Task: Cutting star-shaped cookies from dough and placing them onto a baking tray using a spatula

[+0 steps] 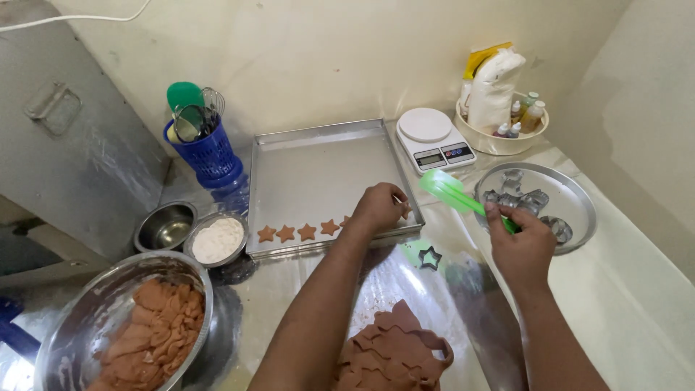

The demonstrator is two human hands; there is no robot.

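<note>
Two hands at work: left hand (376,208) pinches a star cookie (402,211) over the baking tray (318,170) (near edge), right hand (523,242) grips a green spatula (452,192) angled toward it.

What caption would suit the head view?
Left hand sets star cookies on tray; right hand holds green spatula.

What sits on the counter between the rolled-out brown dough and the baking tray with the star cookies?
In the head view, a star-shaped cutter lies on the shiny counter between the dough sheet and the tray. Nothing else shows there.
</note>
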